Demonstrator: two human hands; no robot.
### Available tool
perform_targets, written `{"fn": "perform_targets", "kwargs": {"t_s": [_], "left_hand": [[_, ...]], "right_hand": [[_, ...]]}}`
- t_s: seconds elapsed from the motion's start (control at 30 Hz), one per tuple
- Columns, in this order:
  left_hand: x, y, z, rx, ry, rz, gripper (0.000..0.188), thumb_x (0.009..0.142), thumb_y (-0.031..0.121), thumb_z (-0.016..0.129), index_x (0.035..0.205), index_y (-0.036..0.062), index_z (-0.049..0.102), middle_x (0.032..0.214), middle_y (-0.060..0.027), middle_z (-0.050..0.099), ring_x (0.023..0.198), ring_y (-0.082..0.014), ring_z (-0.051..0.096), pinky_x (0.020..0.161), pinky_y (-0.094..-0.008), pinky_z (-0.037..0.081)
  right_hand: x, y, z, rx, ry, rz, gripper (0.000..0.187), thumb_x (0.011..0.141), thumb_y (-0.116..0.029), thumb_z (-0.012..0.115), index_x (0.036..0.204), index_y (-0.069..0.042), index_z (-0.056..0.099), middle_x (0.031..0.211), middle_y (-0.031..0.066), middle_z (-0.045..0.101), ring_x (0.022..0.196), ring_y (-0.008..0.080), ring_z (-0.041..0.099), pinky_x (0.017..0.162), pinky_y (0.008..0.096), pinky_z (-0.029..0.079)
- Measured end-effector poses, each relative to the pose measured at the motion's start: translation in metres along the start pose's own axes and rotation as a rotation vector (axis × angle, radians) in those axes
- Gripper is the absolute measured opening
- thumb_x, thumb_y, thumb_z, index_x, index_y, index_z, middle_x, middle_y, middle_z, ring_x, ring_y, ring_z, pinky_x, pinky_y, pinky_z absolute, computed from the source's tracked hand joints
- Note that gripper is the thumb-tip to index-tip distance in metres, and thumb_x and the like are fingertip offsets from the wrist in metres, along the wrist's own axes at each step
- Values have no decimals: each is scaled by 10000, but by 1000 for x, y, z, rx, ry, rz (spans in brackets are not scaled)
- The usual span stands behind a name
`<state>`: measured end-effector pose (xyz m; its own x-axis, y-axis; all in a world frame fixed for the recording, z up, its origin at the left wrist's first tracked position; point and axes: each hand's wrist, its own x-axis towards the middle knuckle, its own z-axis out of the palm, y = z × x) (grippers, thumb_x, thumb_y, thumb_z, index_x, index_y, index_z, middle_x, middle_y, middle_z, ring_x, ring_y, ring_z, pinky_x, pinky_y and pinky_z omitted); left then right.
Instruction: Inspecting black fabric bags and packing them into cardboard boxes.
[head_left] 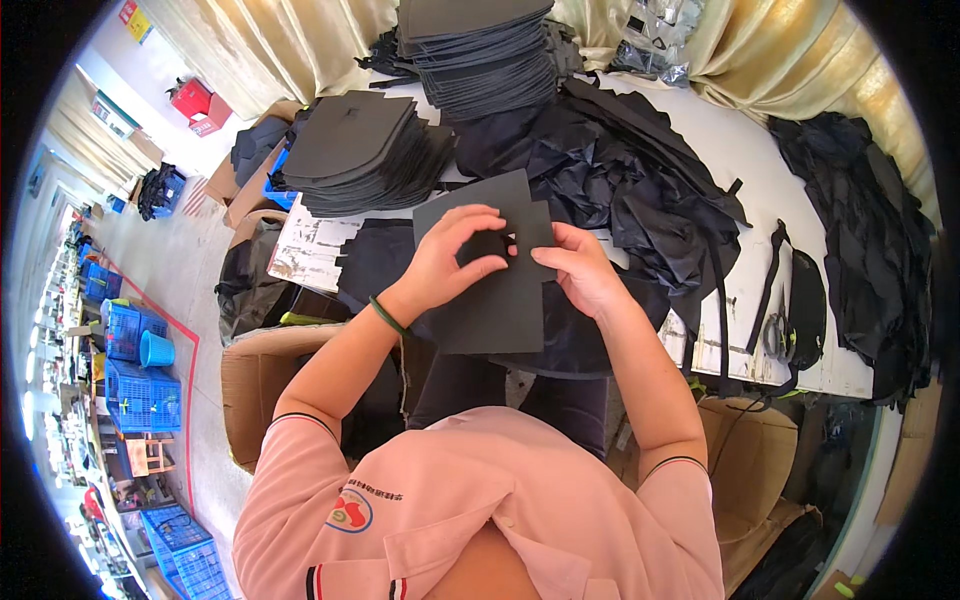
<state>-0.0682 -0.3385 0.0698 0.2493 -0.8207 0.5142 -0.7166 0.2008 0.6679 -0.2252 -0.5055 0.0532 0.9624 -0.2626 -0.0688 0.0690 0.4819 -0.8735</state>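
A dark grey flat panel (495, 310) is in front of my chest, with a small opening near its middle. My right hand (585, 268) pinches its right edge, thumb on the face and the other fingers partly behind. A bit of fingertip shows through the opening. My left hand (447, 262) lies over the panel's left part, fingers curved and thumb spread apart from them beside the opening. Black fabric (375, 265) lies beneath and left of the panel. A dark green band (388, 316) circles my left wrist.
Two stacks of dark panels, one at left (345, 150) and a taller one (475, 60) behind, stand on the white table (760, 205). Black fabric pieces (620, 180) spread across it. Near the right edge are a black pouch (806, 310) and scissors (774, 338). Open cardboard boxes (255, 385) flank me below.
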Motion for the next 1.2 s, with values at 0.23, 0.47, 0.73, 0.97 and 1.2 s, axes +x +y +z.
{"fn": "perform_targets", "kwargs": {"t_s": [0.23, 0.47, 0.73, 0.97, 1.2], "left_hand": [[-11, -16, 7, 151, 37, -1, 309, 743, 81, 779, 1023, 47, 654, 1087, -99, 639, 1005, -293, 598, 887, -375, 471], [-3, 7, -9, 24, 321, -84, 112, 851, -9, 665, 897, 31, 571, 862, -45, 595, 830, -138, 598, 742, -290, 491], [-31, -10, -116, -464, 859, -393, 46, 922, 118, 606, 891, 98, 580, 733, -6, 601, 616, -136, 609, 635, -278, 487], [-117, -94, -188, -62, 688, -918, 210, 901, 217, 647, 1044, 76, 587, 963, -49, 623, 876, -173, 611, 774, -289, 482], [6, -42, -50, 245, -169, -178, 451, 840, 199, 731, 1237, 58, 570, 1227, -124, 597, 1174, -274, 547, 1008, -368, 412]], "right_hand": [[2, 5, 6, -14, -27, 41, 320, 854, -44, 614, 1164, 31, 608, 1044, 100, 695, 930, 156, 653, 856, 301, 505], [8, 3, 1, -825, 168, -33, 254, 910, -100, 614, 1153, -26, 599, 939, 51, 670, 823, 125, 600, 759, 271, 470], [9, 12, -80, -1135, 98, -93, 325, 905, -182, 632, 1221, -112, 604, 1108, 164, 673, 1021, 338, 637, 857, 386, 486], [-15, 4, -93, -1487, 176, 56, 387, 884, -236, 651, 1257, -144, 606, 1083, 192, 668, 1027, 363, 621, 870, 427, 485], [-34, -23, -66, -1440, 104, 107, 664, 799, -81, 711, 1406, -162, 456, 1332, 172, 558, 1153, 355, 571, 956, 400, 462]]}}
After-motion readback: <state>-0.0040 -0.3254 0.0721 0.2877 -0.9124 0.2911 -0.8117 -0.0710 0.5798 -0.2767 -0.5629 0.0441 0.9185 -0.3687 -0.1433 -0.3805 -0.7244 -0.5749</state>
